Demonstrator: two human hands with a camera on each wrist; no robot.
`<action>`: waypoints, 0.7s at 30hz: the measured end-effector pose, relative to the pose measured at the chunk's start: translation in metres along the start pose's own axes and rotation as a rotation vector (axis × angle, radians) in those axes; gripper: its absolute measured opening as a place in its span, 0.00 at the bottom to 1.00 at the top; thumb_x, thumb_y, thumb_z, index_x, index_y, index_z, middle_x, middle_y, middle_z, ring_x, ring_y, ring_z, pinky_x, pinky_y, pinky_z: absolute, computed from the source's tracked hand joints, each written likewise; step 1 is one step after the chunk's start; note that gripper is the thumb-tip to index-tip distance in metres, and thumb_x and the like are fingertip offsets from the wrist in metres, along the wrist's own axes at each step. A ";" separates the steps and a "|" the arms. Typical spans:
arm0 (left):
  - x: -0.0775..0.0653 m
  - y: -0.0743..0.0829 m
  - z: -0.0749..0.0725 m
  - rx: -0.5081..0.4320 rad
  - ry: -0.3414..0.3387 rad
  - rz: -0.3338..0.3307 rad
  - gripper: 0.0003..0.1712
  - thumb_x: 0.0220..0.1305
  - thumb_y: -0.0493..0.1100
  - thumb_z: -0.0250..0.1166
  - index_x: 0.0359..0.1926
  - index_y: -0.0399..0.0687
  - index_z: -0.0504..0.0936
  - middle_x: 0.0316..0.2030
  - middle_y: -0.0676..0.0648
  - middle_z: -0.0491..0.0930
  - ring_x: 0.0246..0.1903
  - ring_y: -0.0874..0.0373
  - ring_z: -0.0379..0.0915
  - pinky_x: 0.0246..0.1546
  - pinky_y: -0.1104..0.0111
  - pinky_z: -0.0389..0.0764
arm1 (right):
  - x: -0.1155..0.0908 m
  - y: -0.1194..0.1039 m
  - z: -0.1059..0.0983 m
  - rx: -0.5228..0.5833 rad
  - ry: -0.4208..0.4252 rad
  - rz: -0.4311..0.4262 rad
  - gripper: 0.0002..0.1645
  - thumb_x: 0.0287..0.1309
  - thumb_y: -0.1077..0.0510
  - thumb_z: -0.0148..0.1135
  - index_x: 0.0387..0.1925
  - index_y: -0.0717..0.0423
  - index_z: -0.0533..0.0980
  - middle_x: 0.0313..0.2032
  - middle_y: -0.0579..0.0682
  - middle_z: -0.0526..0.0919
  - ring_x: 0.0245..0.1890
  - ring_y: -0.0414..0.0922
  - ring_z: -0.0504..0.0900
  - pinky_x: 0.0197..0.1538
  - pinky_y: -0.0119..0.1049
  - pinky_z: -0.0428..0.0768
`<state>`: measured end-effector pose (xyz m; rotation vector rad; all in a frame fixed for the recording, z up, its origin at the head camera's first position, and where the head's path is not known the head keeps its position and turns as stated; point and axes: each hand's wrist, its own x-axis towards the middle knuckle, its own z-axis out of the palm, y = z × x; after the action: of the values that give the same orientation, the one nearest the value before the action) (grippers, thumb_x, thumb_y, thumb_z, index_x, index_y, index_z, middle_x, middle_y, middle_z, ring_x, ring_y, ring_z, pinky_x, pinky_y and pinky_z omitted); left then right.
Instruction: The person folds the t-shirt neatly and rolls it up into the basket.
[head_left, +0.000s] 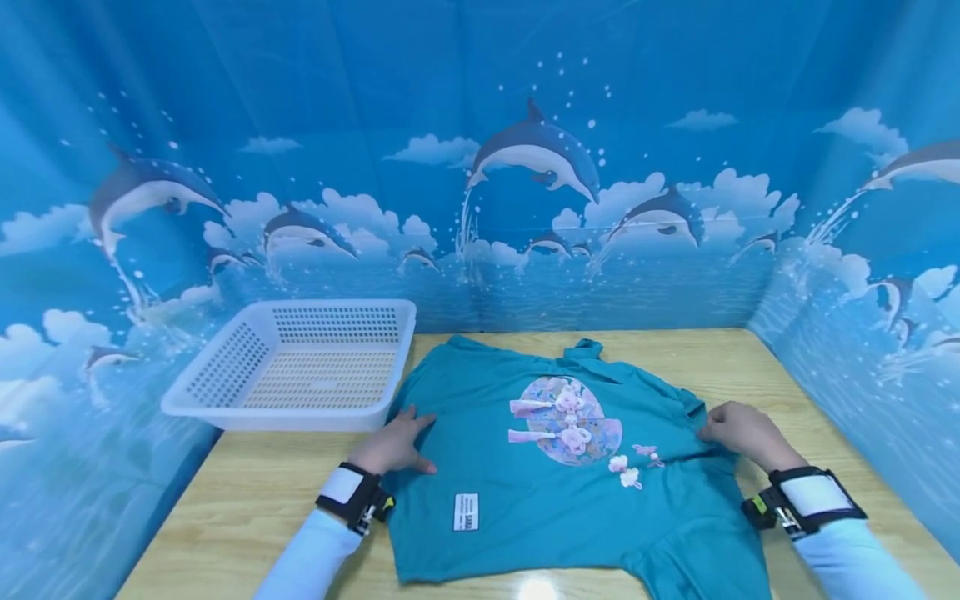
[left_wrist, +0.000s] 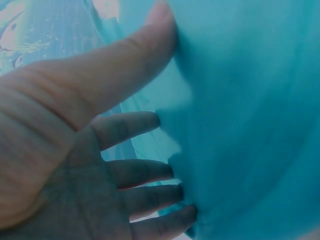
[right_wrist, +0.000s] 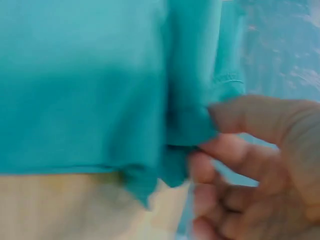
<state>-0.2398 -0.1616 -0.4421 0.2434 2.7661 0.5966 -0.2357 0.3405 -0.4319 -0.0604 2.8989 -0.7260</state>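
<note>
A teal shirt lies spread sideways on the table, with a round floral patch, pink tassels and a small white label on it. My left hand rests on the shirt's left edge, beside the basket; its fingers are spread and straight against the cloth, as the left wrist view also shows. At the shirt's right side my right hand pinches the fabric near the neck opening. In the right wrist view, thumb and index finger hold a fold of teal cloth, with the other fingers curled beneath.
A white perforated plastic basket stands at the back left, close to the shirt. The wooden table is bounded by blue curtains printed with dolphins at the back and both sides.
</note>
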 end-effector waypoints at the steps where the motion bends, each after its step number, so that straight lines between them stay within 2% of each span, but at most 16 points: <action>1: 0.000 0.001 0.000 0.003 -0.001 -0.006 0.50 0.46 0.49 0.76 0.69 0.45 0.63 0.71 0.32 0.50 0.71 0.35 0.44 0.64 0.42 0.58 | 0.001 0.002 0.002 0.009 -0.047 0.024 0.21 0.55 0.57 0.58 0.13 0.49 0.60 0.14 0.41 0.57 0.16 0.40 0.60 0.23 0.33 0.60; 3: 0.001 0.004 -0.002 0.005 -0.004 -0.014 0.50 0.45 0.48 0.77 0.68 0.45 0.64 0.71 0.32 0.51 0.70 0.35 0.46 0.64 0.42 0.59 | 0.003 0.006 0.006 0.021 -0.127 0.067 0.20 0.53 0.58 0.58 0.12 0.48 0.61 0.14 0.41 0.57 0.17 0.40 0.60 0.23 0.33 0.61; 5: 0.004 0.009 -0.005 0.014 -0.004 -0.017 0.48 0.44 0.46 0.77 0.67 0.43 0.66 0.69 0.32 0.56 0.69 0.35 0.50 0.64 0.43 0.60 | 0.007 0.008 0.007 0.028 -0.169 0.094 0.19 0.52 0.59 0.59 0.12 0.48 0.62 0.14 0.41 0.58 0.17 0.40 0.61 0.24 0.33 0.62; 8: 0.011 0.017 -0.008 0.033 0.011 -0.010 0.45 0.43 0.44 0.77 0.64 0.41 0.69 0.65 0.34 0.65 0.65 0.36 0.60 0.61 0.45 0.65 | 0.011 0.005 0.004 0.001 -0.155 0.091 0.20 0.50 0.60 0.60 0.11 0.48 0.61 0.13 0.41 0.58 0.16 0.40 0.60 0.22 0.32 0.62; 11: 0.023 0.021 -0.009 0.054 0.046 0.027 0.41 0.46 0.44 0.76 0.63 0.42 0.71 0.63 0.35 0.67 0.63 0.38 0.62 0.62 0.47 0.66 | 0.015 -0.004 -0.003 -0.043 -0.089 0.042 0.17 0.52 0.59 0.58 0.14 0.51 0.64 0.14 0.43 0.62 0.16 0.41 0.62 0.21 0.34 0.63; 14: 0.042 0.022 -0.010 0.074 0.088 0.084 0.38 0.53 0.45 0.72 0.65 0.43 0.69 0.67 0.35 0.62 0.66 0.39 0.58 0.64 0.49 0.63 | 0.025 -0.017 -0.008 -0.079 0.025 -0.028 0.11 0.57 0.58 0.57 0.23 0.61 0.72 0.21 0.52 0.71 0.21 0.46 0.70 0.24 0.38 0.68; 16: 0.058 0.023 -0.011 0.085 0.120 0.118 0.35 0.58 0.45 0.68 0.65 0.42 0.68 0.68 0.34 0.59 0.67 0.39 0.56 0.65 0.50 0.62 | 0.037 -0.024 -0.009 -0.090 0.080 -0.077 0.14 0.60 0.57 0.57 0.35 0.68 0.75 0.31 0.61 0.77 0.29 0.53 0.76 0.30 0.43 0.73; 18: 0.074 0.024 -0.012 0.091 0.148 0.126 0.32 0.61 0.44 0.65 0.65 0.43 0.68 0.68 0.35 0.59 0.67 0.39 0.56 0.65 0.50 0.62 | 0.051 -0.030 -0.006 -0.073 0.097 -0.107 0.20 0.62 0.57 0.56 0.45 0.72 0.74 0.41 0.69 0.76 0.39 0.61 0.77 0.37 0.48 0.76; 21: 0.092 0.026 -0.009 0.108 0.164 0.119 0.31 0.62 0.41 0.64 0.65 0.43 0.68 0.67 0.35 0.61 0.67 0.40 0.57 0.65 0.51 0.63 | 0.073 -0.036 0.002 -0.043 0.065 -0.114 0.25 0.63 0.58 0.55 0.53 0.75 0.70 0.50 0.74 0.73 0.49 0.67 0.74 0.45 0.54 0.76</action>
<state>-0.3267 -0.1207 -0.4464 0.4017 2.9633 0.5175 -0.3069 0.3022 -0.4271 -0.2128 2.9941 -0.6959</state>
